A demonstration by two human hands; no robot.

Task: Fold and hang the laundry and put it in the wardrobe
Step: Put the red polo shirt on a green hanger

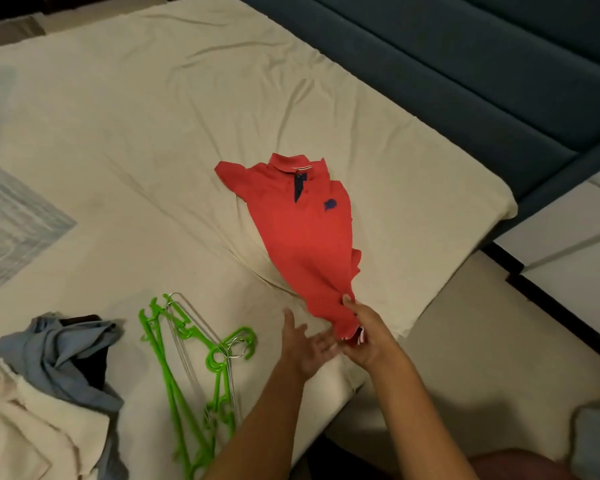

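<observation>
Right hand [364, 336], lower centre of frame, pinches the hem of the red polo shirt [302, 233] lying on the bed [125, 140] mid-frame; left hand [305, 346] beside it, fingers spread; chest logo unreadable.

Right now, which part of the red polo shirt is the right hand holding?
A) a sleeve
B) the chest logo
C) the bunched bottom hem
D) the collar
C: the right hand pinches the gathered bottom hem of the red polo shirt, while the collar lies far from it on the bed sheet.
</observation>
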